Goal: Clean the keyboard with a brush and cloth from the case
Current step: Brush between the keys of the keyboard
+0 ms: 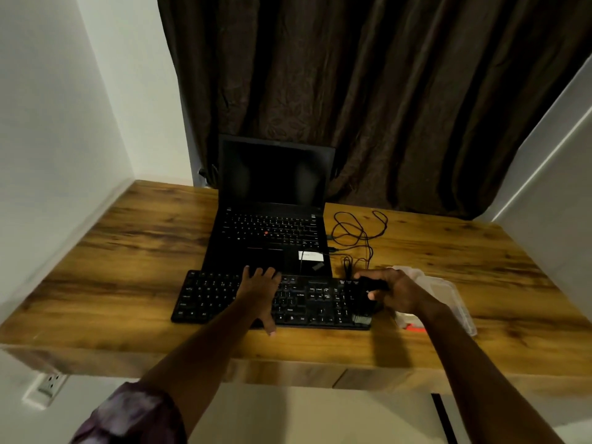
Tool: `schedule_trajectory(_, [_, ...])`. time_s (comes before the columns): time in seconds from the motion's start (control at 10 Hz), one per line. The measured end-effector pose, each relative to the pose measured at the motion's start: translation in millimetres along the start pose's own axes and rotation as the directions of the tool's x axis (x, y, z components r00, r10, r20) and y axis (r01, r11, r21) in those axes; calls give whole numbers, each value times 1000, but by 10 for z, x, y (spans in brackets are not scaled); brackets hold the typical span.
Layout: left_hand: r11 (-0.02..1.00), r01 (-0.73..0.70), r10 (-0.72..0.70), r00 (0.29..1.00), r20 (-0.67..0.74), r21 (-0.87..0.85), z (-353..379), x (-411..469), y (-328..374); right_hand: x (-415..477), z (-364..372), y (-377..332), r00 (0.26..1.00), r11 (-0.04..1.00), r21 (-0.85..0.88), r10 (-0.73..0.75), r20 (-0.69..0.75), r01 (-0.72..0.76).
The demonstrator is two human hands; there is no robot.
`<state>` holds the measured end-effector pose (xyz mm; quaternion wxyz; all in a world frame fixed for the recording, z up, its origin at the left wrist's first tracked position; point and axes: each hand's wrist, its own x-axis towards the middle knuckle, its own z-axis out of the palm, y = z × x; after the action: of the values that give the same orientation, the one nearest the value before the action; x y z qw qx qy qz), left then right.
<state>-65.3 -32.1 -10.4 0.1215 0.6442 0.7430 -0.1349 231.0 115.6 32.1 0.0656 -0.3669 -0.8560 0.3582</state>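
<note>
Resting our left hand [261, 290] flat on the middle of the black keyboard [217, 299], we are keeping its fingers straight and spread, the thumb reaching past the near edge. The keyboard is lying across the near half of the wooden desk [128, 251], just in front of an open black laptop [272, 232] with a dark screen. Our right hand [397, 293] is curling its fingers around the dark handle of the brush [363, 318], and the bristles are touching the keyboard's near right corner. The two hands are working well apart, one at the middle and one at the right end. Just right of the keyboard, partly behind our right wrist, a clear plastic case [448, 293] is sitting on the desk, with something red-orange [416, 328] showing at its near end; we cannot tell whether a cloth is lying inside. A thin black cable [358, 232] is looping on the desk to the laptop's right, and a dark brown curtain [384, 91] is hanging behind
</note>
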Motion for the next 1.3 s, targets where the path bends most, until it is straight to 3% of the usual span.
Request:
schedule_trajectory(0.1, [1000,0,0,1000,3,0,1,-2,-4,-46,-2,-16,999,999,28,26,-22,-25])
schedule_trajectory(0.2, [1000,4,-4,1000,7,6,-12,-7,6,-54,45,-28,990,997,62,44,-133,-36])
schedule_trajectory(0.4, [1000,3,-3,1000,12,-1,-12,-2,-3,56,138,-77,939,994,-38,88,-333,-107])
schedule_trajectory(0.6, [1000,-13,13,1000,0,-8,-3,-6,-11,95,226,-218,896,964,-169,115,-428,-205])
schedule_trajectory(0.7, [1000,-18,18,1000,1,-1,7,-12,-18,118,265,-287,864,971,-133,111,-491,-200])
schedule_trajectory(0.8, [1000,-22,22,1000,-1,3,10,-14,-22,198,350,-364,862,991,77,136,-489,-113])
schedule_trajectory(0.9, [1000,-19,19,1000,-4,-2,10,-13,-26,269,406,-405,835,975,173,207,-509,-137])
schedule_trajectory(1.1, [1000,-8,8,1000,-2,-11,22,-20,-21,171,291,-247,789,963,66,252,-560,-260])
schedule_trajectory(1.3, [1000,2,-1,1000,18,-11,-4,-9,-13,286,327,-451,826,981,55,185,-533,-185])
